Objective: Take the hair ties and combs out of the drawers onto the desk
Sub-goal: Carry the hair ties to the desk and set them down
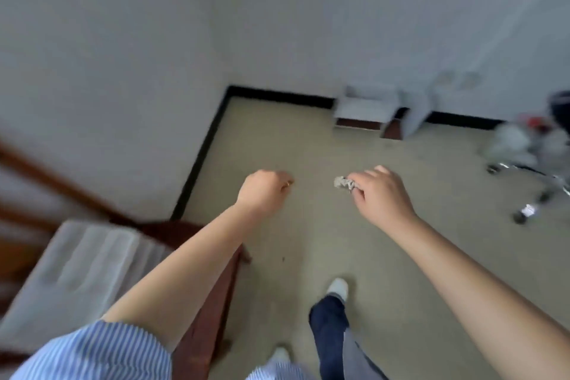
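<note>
My right hand [382, 194] is held out over the beige floor, its fingers pinched on a crumpled pale grey hair tie [344, 183] that sticks out to the left of the fingertips. My left hand [265, 191] hangs at the same height, closed in a fist; a small golden-brown bit shows at its fingertips, too small to identify. No drawers, desk or combs are in view. The picture is blurred by motion.
A dark wooden chair with a grey cushion [83, 268] stands at the lower left. A low white-and-brown stand [364, 114] sits against the far wall. A wheeled chair base [524, 188] and a white bag lie at the right. My feet are below.
</note>
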The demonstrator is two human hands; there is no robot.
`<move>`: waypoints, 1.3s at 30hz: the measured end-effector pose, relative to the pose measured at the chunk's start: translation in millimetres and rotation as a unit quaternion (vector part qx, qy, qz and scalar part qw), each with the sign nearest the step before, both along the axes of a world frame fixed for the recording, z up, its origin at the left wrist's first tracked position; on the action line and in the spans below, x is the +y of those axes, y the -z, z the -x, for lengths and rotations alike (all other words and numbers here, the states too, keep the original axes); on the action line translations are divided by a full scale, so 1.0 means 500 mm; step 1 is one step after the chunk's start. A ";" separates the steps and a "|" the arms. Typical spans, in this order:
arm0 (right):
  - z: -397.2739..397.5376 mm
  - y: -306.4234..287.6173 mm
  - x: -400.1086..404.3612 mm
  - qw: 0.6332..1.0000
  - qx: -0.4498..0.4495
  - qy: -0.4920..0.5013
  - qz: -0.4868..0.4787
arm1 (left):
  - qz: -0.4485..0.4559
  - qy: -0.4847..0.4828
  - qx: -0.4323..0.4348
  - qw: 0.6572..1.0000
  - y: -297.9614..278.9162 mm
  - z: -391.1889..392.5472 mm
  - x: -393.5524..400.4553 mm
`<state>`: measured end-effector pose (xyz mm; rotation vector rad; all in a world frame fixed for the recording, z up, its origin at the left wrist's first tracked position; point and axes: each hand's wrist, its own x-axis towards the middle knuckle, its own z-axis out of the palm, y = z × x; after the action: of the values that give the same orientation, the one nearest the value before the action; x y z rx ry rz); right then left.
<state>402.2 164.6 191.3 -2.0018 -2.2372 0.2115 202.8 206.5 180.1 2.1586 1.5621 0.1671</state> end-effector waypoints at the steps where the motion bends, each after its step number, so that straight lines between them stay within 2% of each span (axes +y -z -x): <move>1: -0.068 -0.017 -0.038 0.999 -0.007 0.050 -0.001 | -0.003 0.054 0.009 0.998 -0.018 -0.075 0.002; 5: -0.333 -0.081 -0.215 0.970 -0.018 0.241 -0.021 | -0.037 0.250 0.010 0.967 -0.092 -0.411 -0.047; 9: -0.580 -0.129 -0.421 0.919 -0.067 0.388 -0.020 | -0.095 0.440 0.000 0.893 -0.150 -0.758 -0.164; 13: -0.826 -0.160 -0.635 0.867 -0.118 0.483 0.011 | -0.155 0.557 0.017 0.816 -0.176 -1.113 -0.331; 18: -1.078 -0.157 -0.846 0.810 -0.140 0.569 0.041 | -0.167 0.644 0.006 0.746 -0.157 -1.475 -0.576; 23: -1.275 -0.118 -0.975 0.762 -0.108 0.635 0.072 | -0.141 0.695 -0.005 0.705 -0.123 -1.712 -0.745; 27: -1.478 -0.063 -1.031 0.729 -0.078 0.674 0.087 | -0.101 0.709 -0.010 0.698 -0.098 -1.926 -0.782; 31: -1.713 -0.056 -1.053 0.702 -0.059 0.704 0.088 | -0.073 0.743 -0.016 0.666 -0.098 -2.169 -0.787; 39: -2.119 -0.109 -1.116 0.651 -0.043 0.756 0.061 | -0.109 0.793 -0.015 0.600 -0.131 -2.661 -0.854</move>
<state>1461.6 -393.5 246.0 -3.0939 0.0625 0.0396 1533.1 -220.7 245.9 2.7821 -0.8575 -0.2203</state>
